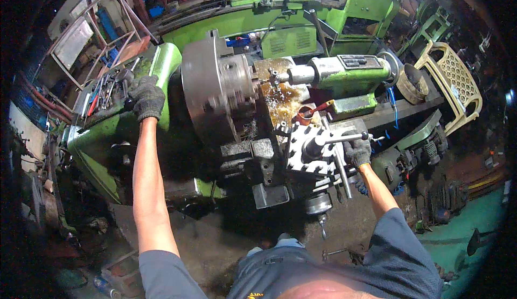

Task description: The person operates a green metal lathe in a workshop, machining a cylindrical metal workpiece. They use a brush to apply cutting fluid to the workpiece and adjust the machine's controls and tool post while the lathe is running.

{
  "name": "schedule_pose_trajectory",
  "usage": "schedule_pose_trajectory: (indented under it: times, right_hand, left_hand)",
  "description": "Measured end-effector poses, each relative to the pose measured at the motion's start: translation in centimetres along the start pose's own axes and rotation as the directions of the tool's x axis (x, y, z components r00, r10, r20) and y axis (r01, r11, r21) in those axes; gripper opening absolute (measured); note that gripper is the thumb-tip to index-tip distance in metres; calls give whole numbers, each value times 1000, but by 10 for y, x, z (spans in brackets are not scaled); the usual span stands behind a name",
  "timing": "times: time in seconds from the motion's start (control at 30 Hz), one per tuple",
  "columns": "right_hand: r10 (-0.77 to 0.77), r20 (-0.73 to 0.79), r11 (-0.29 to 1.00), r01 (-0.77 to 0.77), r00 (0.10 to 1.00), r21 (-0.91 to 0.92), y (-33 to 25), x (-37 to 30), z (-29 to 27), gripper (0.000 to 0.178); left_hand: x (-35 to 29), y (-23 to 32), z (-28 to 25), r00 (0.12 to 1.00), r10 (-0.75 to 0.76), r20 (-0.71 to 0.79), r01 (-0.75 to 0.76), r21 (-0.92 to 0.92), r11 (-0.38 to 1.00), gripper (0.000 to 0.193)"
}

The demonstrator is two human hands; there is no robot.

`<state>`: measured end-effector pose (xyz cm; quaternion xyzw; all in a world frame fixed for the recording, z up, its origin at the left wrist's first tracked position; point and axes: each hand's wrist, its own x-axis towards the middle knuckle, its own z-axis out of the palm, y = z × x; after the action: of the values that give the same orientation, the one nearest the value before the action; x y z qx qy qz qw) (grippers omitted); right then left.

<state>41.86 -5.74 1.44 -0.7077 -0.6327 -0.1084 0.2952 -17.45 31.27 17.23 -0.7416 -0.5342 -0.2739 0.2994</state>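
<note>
**Both hands on the lathe, no cutting to see**

Both hands wear dark grey gloves and both rest on the big green lathe (161, 62). The left hand (146, 97) reaches up to the head end of the machine. Its fingers curl down over a black knob or lever there, but the glove hides it, so I cannot tell how tight the grip is. Just left of that hand lies a tray (86, 102) full of loose tools.

The right hand (357, 152) is closed around the long metal handle (344, 137) that sticks out from the tool post (311, 153). The post is a blocky metal piece, black and silver, and it sits near the middle of the lathe, in front of the person.

The round grey chuck (218, 86) sits between the two hands. It looks sharp, not blurred, so I think it is standing still. I cannot see for sure if a part is held in its front. The tailstock (344, 72), green and grey, points at the chuck from the right, close to it. Brown oily liquid (280, 99) covers the bed below.

My guess is that this is setting up: the hands are on the controls, and no chips are flying. The cutting looks not yet begun.

A yellow plastic chair (455, 83) stands far off to the right.
</note>
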Motion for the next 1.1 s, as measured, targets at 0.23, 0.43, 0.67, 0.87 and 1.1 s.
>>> schedule_pose_trajectory:
  times: [0.23,0.43,0.67,0.87,1.1]
  right_hand:
    - [95,54,993,-90,994,-76,-1,-6,2,18]
    - [-19,-4,993,19,1000,-117,-3,-5,0,15]
    - [-5,-43,997,2,999,-71,-15,-2,-7,13]
    - [8,18,990,-6,1000,-138,-6,-1,-3,16]
    - [34,-44,998,-37,998,-59,-20,3,-10,14]
  left_hand:
    - [-4,1,0,997,-61,50,63,-54,997,25]
    - [-5,4,-5,999,-32,-13,32,-60,998,23]
    - [-5,1,-2,997,-70,23,71,-52,996,24]
    - [0,6,-10,1000,-10,-17,10,-6,1000,24]
    - [-1,-3,-8,999,-44,27,46,-60,997,28]
